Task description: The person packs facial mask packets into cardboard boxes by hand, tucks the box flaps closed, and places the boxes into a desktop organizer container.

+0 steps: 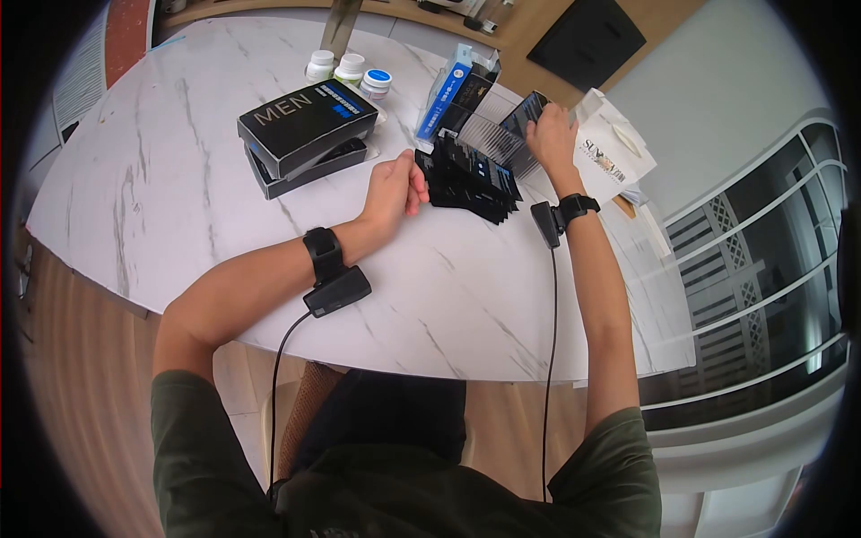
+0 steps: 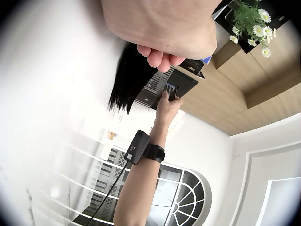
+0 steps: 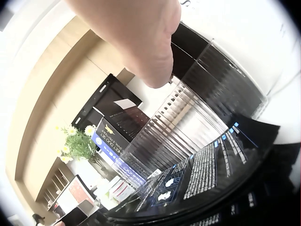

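Note:
My left hand [image 1: 391, 197] rests on the table with fingers loosely curled, beside the left edge of a fanned pile of black packets [image 1: 471, 179]; nothing shows in its grip. At the clear ribbed organizer [image 1: 489, 139], my right hand [image 1: 553, 143] pinches a black packet [image 2: 171, 89] with blue print, between thumb and fingers in the left wrist view. In the right wrist view the organizer [image 3: 164, 127] stands behind the pile [image 3: 188, 188], and the right fingertips [image 3: 157, 77] are partly hidden.
Two stacked black boxes [image 1: 305, 125] lie at the left, with several small bottles [image 1: 350, 67] behind them. A blue box [image 1: 444, 94] and a black box stand left of the organizer. A white paper bag [image 1: 614, 148] is at its right.

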`<state>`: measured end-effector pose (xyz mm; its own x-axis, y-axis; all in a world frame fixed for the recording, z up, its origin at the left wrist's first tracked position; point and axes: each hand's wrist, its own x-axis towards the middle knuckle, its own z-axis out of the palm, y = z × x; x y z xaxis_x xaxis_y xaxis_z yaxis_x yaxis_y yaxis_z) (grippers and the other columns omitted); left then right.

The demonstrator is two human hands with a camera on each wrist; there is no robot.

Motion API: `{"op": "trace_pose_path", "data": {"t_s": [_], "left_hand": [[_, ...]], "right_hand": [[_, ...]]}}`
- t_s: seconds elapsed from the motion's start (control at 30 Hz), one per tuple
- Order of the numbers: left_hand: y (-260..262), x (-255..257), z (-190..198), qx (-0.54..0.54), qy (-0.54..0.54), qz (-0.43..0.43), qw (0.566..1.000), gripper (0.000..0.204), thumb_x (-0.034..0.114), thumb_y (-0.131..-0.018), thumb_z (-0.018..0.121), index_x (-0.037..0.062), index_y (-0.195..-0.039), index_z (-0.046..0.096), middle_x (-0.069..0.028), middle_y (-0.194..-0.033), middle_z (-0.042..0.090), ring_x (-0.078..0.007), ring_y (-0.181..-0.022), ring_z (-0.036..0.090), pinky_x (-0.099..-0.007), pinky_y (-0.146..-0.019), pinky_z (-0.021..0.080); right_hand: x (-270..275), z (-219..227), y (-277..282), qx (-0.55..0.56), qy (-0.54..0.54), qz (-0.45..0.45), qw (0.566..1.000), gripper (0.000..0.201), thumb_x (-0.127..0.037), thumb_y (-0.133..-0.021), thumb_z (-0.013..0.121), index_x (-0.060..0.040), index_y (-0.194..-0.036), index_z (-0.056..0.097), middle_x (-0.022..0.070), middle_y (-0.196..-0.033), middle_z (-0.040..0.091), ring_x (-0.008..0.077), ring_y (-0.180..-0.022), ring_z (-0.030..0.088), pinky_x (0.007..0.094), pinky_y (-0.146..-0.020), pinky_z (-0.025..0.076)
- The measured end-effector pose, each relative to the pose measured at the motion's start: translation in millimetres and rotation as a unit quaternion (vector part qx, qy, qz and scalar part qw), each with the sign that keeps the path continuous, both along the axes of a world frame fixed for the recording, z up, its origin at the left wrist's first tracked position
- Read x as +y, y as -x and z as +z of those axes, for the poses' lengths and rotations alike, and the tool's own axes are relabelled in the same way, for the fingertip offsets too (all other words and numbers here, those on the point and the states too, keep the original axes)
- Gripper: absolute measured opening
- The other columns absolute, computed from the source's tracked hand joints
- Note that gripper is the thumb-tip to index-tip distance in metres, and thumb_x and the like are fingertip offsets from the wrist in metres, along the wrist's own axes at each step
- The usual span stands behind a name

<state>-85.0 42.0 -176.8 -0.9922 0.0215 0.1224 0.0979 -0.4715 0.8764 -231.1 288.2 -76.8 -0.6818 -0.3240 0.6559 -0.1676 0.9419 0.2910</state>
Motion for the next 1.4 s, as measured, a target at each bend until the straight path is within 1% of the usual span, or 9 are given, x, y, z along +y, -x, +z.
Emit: {"op": "trace_pose_path", "data": {"t_s": [0.33, 0.57, 0.67, 0.77, 0.8, 0.87, 1.07, 1.13, 1.4], "left_hand": [[-1.9, -0.7, 1.8, -0.003, 0.003, -0.007, 1.0, 0.049, 0.036, -0.097, 0.032, 0.0068, -0.061, 0.049, -0.0089, -0.056, 0.056, -0.0114, -0.038, 0.044, -0.0241, -0.038, 0.034], [-3.7, -0.4, 2.5, 0.001, 0.012, -0.016, 1.0, 0.049, 0.035, -0.097, 0.033, 0.0071, -0.061, 0.049, -0.0088, -0.057, 0.056, -0.0113, -0.038, 0.044, -0.0243, -0.039, 0.034], [-4.9, 0.2, 2.3, 0.015, 0.023, -0.034, 0.999, 0.048, 0.036, -0.097, 0.033, 0.0071, -0.061, 0.049, -0.0083, -0.057, 0.056, -0.011, -0.04, 0.045, -0.0239, -0.039, 0.034], [-6.3, 3.1, 2.1, 0.02, 0.031, -0.079, 0.996, 0.047, 0.036, -0.096, 0.036, 0.0065, -0.063, 0.051, -0.0076, -0.059, 0.056, -0.0104, -0.041, 0.046, -0.0235, -0.04, 0.035], [-8.3, 3.7, 3.8, 0.034, 0.036, -0.114, 0.992, 0.044, 0.034, -0.096, 0.039, 0.0054, -0.066, 0.053, -0.0077, -0.062, 0.058, -0.0103, -0.042, 0.047, -0.0231, -0.04, 0.036], [-13.3, 6.4, 8.2, 0.043, 0.043, -0.154, 0.986, 0.04, 0.031, -0.095, 0.042, 0.0043, -0.069, 0.054, -0.0077, -0.065, 0.059, -0.0103, -0.043, 0.048, -0.0227, -0.041, 0.038], [-29.5, 15.1, 13.3, 0.091, 0.147, -0.247, 0.953, 0.016, 0.017, -0.087, 0.061, 0.0021, -0.09, 0.056, -0.0069, -0.069, 0.061, -0.0106, -0.047, 0.054, -0.0227, -0.042, 0.042], [-27.0, 14.0, 8.2, 0.156, 0.218, -0.237, 0.934, 0.02, 0.017, -0.084, 0.065, 0.001, -0.092, 0.056, -0.0067, -0.068, 0.06, -0.011, -0.048, 0.055, -0.0232, -0.043, 0.043], [-14.7, 4.8, 7.9, 0.085, 0.069, -0.127, 0.986, 0.04, 0.038, -0.09, 0.053, -0.0013, -0.085, 0.057, -0.009, -0.062, 0.059, -0.0126, -0.045, 0.053, -0.0239, -0.041, 0.041]], "right_hand": [[-10.8, 29.0, -8.2, -0.028, 0.091, 0.045, 0.994, 0.024, -0.019, -0.078, 0.06, 0.0006, -0.091, 0.058, 0.0192, -0.097, 0.059, 0.0351, -0.094, 0.056, 0.0464, -0.082, 0.042], [-6.1, 71.1, -26.7, 0.201, 0.183, 0.241, 0.932, 0.015, -0.013, -0.08, 0.059, 0.0004, -0.087, 0.056, 0.0185, -0.101, 0.06, 0.0361, -0.086, 0.058, 0.0395, -0.077, 0.046], [-3.9, 84.5, -55.2, 0.252, 0.243, 0.279, 0.894, 0.015, -0.012, -0.083, 0.06, 0.0018, -0.087, 0.055, 0.015, -0.104, 0.062, 0.026, -0.084, 0.062, 0.0321, -0.072, 0.048], [-13.1, 73.2, -88.8, 0.081, 0.624, 0.385, 0.675, 0.013, -0.012, -0.089, 0.056, 0.0012, -0.089, 0.055, 0.0096, -0.096, 0.063, 0.011, -0.079, 0.061, 0.0233, -0.067, 0.05], [-14.3, 61.8, -95.3, 0.083, 0.627, 0.379, 0.676, 0.013, -0.012, -0.089, 0.056, 0.0012, -0.089, 0.055, 0.0096, -0.096, 0.063, 0.011, -0.079, 0.061, 0.0233, -0.067, 0.05], [-13.7, 35.9, -104.6, -0.036, 0.724, 0.43, 0.539, 0.013, -0.012, -0.09, 0.055, -0.0008, -0.095, 0.054, 0.0096, -0.094, 0.062, 0.0144, -0.079, 0.061, 0.0276, -0.069, 0.052], [-47.1, -52.5, -146.8, -0.214, 0.847, 0.352, 0.335, 0.013, -0.017, -0.093, 0.051, -0.0046, -0.098, 0.049, 0.01, -0.103, 0.059, 0.0193, -0.095, 0.058, 0.0376, -0.083, 0.049], [-52.9, -74.5, -156.4, -0.216, 0.855, 0.35, 0.316, 0.013, -0.018, -0.093, 0.051, -0.0058, -0.097, 0.049, 0.0084, -0.102, 0.059, 0.0188, -0.095, 0.058, 0.0381, -0.085, 0.048], [-65.1, -89.9, -191.8, -0.334, 0.785, 0.339, 0.397, 0.013, -0.018, -0.092, 0.052, -0.007, -0.1, 0.052, 0.0041, -0.101, 0.059, 0.0131, -0.095, 0.057, 0.0323, -0.078, 0.052]]}}
